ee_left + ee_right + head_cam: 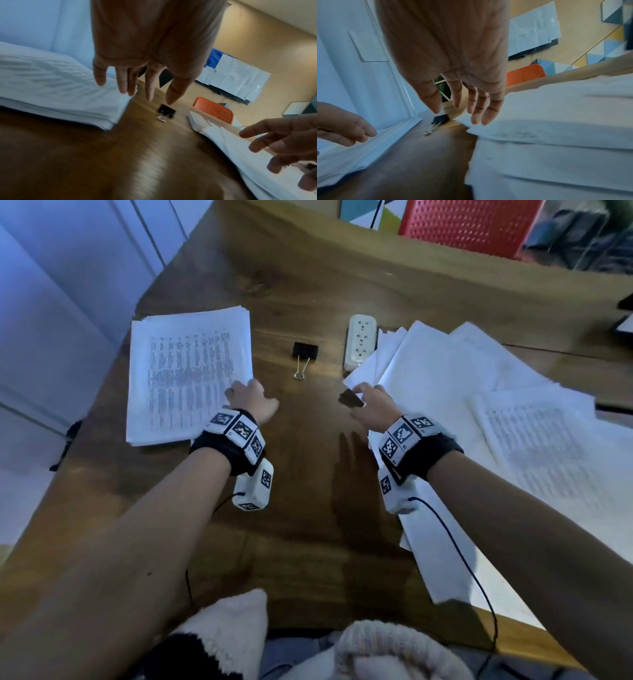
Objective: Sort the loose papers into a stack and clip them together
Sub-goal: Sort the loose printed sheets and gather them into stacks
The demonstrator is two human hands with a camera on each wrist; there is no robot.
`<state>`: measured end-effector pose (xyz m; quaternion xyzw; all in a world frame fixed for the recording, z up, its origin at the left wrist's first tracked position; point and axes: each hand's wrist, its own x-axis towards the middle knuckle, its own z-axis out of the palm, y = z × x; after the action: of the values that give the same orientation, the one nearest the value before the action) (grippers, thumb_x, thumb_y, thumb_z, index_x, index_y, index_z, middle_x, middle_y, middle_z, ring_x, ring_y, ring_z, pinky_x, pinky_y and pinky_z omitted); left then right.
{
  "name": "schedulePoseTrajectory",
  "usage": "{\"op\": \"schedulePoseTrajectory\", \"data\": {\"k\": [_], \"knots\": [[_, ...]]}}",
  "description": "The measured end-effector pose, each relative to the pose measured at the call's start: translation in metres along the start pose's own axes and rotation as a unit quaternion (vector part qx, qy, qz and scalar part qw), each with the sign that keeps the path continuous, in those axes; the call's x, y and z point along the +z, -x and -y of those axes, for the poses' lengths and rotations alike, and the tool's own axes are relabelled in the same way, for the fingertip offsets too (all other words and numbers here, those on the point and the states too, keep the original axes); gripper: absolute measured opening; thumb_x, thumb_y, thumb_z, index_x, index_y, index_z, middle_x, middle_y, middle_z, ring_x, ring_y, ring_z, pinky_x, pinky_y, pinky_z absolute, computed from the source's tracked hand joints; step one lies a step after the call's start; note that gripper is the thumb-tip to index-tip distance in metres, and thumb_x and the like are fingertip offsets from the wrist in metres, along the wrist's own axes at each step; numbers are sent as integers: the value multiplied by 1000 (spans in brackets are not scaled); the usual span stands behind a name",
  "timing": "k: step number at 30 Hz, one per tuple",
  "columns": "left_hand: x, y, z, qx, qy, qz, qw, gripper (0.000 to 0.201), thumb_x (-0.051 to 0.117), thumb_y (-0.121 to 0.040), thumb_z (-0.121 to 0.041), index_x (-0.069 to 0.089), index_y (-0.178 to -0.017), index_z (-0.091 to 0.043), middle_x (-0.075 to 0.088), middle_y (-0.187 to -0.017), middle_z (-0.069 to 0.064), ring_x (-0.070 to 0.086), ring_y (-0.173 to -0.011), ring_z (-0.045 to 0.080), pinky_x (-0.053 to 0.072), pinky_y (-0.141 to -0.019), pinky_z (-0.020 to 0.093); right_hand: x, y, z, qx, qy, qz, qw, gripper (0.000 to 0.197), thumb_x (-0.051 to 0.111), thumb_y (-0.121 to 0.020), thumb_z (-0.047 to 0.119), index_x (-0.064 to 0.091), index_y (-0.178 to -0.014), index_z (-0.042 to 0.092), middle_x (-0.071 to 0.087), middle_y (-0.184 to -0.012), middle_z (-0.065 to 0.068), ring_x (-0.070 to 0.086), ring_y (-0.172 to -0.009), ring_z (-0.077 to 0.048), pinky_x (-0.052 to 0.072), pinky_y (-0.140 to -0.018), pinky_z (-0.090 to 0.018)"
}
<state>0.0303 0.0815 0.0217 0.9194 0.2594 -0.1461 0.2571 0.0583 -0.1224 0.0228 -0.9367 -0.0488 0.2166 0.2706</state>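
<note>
Wooden worktop, dark brown and glossy, carries all items. Nearest the camera, both forearms reach forward, each with a black wrist strap carrying white marker blocks.

Left hand: the grip is slack, fingers straight and spread, nothing held. The head view places the fingertips at the near right corner of the neat stack; the left wrist view shows them over that corner, but actual contact cannot be confirmed. This stack is squared, printed side up, and lies on the left part of the worktop.

Right hand: the grip is likewise slack, fingers extended, nothing held. It is positioned over the left edge of the loose papers. The right wrist view shows the fingertips above a sheet corner; contact cannot be confirmed. These papers are fanned and overlapping across the right part of the worktop, some printed, some blank side up.

Binder clip: black, with wire handles pointing towards the person. It lies flat on bare wood beyond and between the two hands, apart from both paper groups and not attached to anything.

Power strip: white, just right of the clip, its right side touching or tucked under the loose papers.

Further back, a red perforated chair stands behind the worktop.
</note>
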Motion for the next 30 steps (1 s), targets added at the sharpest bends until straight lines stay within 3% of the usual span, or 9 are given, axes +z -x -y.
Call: {"op": "schedulePoseTrajectory", "data": {"k": [5, 10, 14, 17, 19, 21, 25, 27, 30], "knots": [[62, 42, -72, 106, 46, 67, 991, 13, 51, -88, -16, 62, -92, -13, 59, -96, 6, 55, -95, 26, 44, -84, 32, -41, 28, -104, 81, 38, -31, 995, 45, 50, -88, 16, 40, -131, 9, 37, -135, -16, 44, -122, -35, 36, -103, -39], [128, 56, -110, 22, 157, 134, 978, 21, 51, -88, -17, 58, -76, -2, 61, -98, 18, 59, -97, 31, 43, -77, 33, -56, 53, -185, 202, 135, -62, 968, 63, 61, -79, 29, 31, -133, 15, 30, -140, -14, 32, -127, -37, 31, -102, -50], [150, 53, -130, -127, 219, 103, 962, 61, 58, -86, -36, 43, -133, 0, 33, -143, 19, 36, -129, 34, 36, -100, 39, -58, 62, -221, 199, 136, -60, 969, 83, 68, -69, 38, 23, -136, 19, 25, -141, -13, 28, -129, -38, 32, -101, -54], [149, 44, -143, -109, 287, 115, 945, 61, 61, -83, -35, 46, -133, -4, 42, -142, 19, 45, -128, 36, 42, -105, 44, -58, 57, -231, 168, 163, -86, 968, 71, 65, -70, 18, 28, -131, 15, 33, -134, -16, 32, -124, -39, 37, -99, -51], [144, 41, -151, -90, 344, 138, 924, 33, 55, -92, -26, 56, -120, -8, 60, -125, 19, 60, -116, 30, 50, -97, 36, -60, 53, -237, 143, 188, -97, 967, 62, 63, -74, 10, 32, -128, 10, 37, -130, -17, 36, -121, -39, 40, -98, -49], [141, 42, -162, -85, 377, 174, 906, 13, 54, -94, -21, 59, -95, -9, 71, -86, 16, 70, -78, 23, 57, -66, 20, -61, 49, -246, 113, 218, -96, 964, 53, 62, -78, 8, 37, -124, 4, 42, -127, -16, 41, -118, -36, 37, -99, -42], [169, 12, -161, -90, 368, 165, 911, 83, 82, -44, -35, 59, -113, 5, 63, -115, 19, 62, -104, 35, 49, -96, 45, -72, 47, -246, 97, 115, -139, 979, 24, 49, -83, -5, 52, -107, -6, 51, -117, -22, 51, -109, -34, 40, -91, -36], [176, 16, -164, -86, 359, 146, 918, 45, 74, -59, -20, 57, -94, 4, 63, -101, 20, 60, -95, 33, 49, -92, 42, -75, 48, -234, 77, 48, -126, 988, 10, 47, -82, -6, 54, -77, -3, 55, -104, -27, 54, -99, -33, 37, -75, -33], [166, 35, -175, -76, 331, 83, 937, 3, 54, -83, 2, 53, -83, 0, 56, -87, 13, 50, -85, 25, 39, -72, 30, -60, 57, -209, 27, -15, -80, 996, 36, 47, -78, -6, 29, -55, 16, 45, -82, -18, 42, -78, -23, 23, -63, -25]]}}
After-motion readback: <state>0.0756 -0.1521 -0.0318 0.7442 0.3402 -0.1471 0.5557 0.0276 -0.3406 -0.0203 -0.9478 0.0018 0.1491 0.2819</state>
